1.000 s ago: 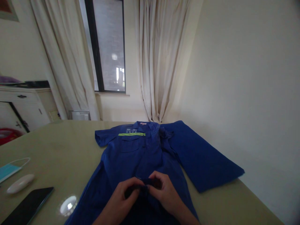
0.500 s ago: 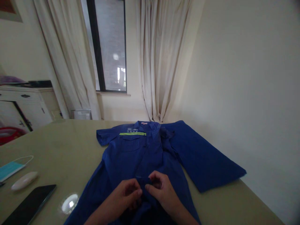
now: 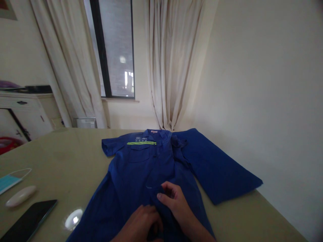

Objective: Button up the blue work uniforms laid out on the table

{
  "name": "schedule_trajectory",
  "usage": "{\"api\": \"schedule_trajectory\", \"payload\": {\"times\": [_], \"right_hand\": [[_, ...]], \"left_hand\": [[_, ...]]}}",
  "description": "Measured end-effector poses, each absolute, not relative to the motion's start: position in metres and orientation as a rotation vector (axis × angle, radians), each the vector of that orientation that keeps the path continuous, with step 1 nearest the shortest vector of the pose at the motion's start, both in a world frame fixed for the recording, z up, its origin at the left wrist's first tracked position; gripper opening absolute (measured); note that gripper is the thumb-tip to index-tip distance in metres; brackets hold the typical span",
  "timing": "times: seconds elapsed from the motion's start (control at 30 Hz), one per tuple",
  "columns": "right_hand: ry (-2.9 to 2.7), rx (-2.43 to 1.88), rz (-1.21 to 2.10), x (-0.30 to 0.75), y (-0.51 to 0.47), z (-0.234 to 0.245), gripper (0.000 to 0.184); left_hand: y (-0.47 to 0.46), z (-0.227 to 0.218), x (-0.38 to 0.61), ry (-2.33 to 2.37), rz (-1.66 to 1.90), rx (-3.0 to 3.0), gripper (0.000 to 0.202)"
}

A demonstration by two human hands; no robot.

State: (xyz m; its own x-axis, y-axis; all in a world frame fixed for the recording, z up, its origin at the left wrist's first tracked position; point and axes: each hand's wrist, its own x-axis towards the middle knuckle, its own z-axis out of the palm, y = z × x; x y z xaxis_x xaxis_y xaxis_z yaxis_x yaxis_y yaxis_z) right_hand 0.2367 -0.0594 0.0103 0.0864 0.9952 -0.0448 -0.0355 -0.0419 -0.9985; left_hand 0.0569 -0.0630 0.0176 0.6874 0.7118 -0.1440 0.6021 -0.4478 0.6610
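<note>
A dark blue short-sleeved work shirt [image 3: 141, 171] lies front up in front of me, its collar away from me. A yellow-green stripe crosses one side of its chest above a flap pocket, with pale lettering over the stripe. My right hand [image 3: 178, 205] is closed, pinching the shirt's front edge between thumb and fingers and lifting it a little. Lower down, my left hand [image 3: 143, 222] has its fingers curled on the same front edge, nearer to me. The left fingertips are partly hidden by the cloth and the hand itself.
Beside the shirt on the right lies a flat piece of blue cloth [image 3: 219, 171] on the table [image 3: 65, 161]. To the left are a black phone [image 3: 29, 220], a pale oval object [image 3: 21, 196] and a blue face mask [image 3: 10, 182]. A wall borders the right side.
My left hand has moved down and toward me along the shirt front. My right hand stays near its place, now with a fold of cloth raised. The view has shifted slightly.
</note>
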Motion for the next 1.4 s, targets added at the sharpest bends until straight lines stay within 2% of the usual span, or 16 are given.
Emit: {"api": "schedule_trajectory", "payload": {"times": [0.17, 0.27, 0.4, 0.53, 0.7, 0.87, 1.03, 1.13, 1.2, 1.27, 1.33, 1.4], "right_hand": [[-1.299, -1.213, 1.152, 0.238, -0.06, 0.018, 0.021], [-1.413, -1.191, 1.126, 0.239, -0.062, 0.026, 0.016], [-1.683, -1.201, 0.919, 0.239, -0.068, 0.036, 0.005], [-1.921, -1.223, 0.71, 0.239, -0.073, 0.039, 0.024], [-2.025, -1.315, 0.587, 0.237, -0.073, 0.034, 0.03], [-1.951, -1.294, 0.621, 0.232, -0.073, 0.029, 0.028], [-2.093, -1.313, 0.505, 0.229, -0.076, 0.024, 0.028], [-2.14, -1.277, 0.471, 0.23, -0.077, 0.028, 0.025], [-2.103, -1.227, 0.531, 0.231, -0.077, 0.033, 0.016], [-2.008, -1.226, 0.628, 0.231, -0.076, 0.038, 0.019], [-1.885, -1.28, 0.732, 0.23, -0.075, 0.039, 0.021], [-1.792, -1.332, 0.828, 0.23, -0.074, 0.038, 0.012]], "left_hand": [[-0.059, 0.022, 0.047, 0.989, 0.414, 2.165, 0.017], [-0.055, 0.028, 0.041, 1.056, 0.648, 2.03, 0.009], [-0.054, 0.03, 0.041, 1.134, 0.76, 1.915, 0.007], [-0.055, 0.026, 0.043, 1.18, 0.771, 1.886, 0.007], [-0.053, 0.024, 0.041, 1.11, 0.827, 1.836, 0.013], [-0.051, 0.013, 0.039, 1.138, 0.816, 1.851, 0.017], [-0.052, 0.004, 0.041, 1.233, 0.833, 1.96, 0.037], [-0.053, 0.009, 0.041, 1.24, 0.83, 2.032, 0.035], [-0.054, 0.013, 0.04, 1.23, 0.839, 2.041, 0.03], [-0.055, 0.016, 0.04, 1.208, 0.865, 2.023, 0.026], [-0.056, 0.015, 0.039, 1.185, 0.907, 2.003, 0.029], [-0.056, 0.011, 0.039, 1.181, 0.945, 1.988, 0.035]]}}
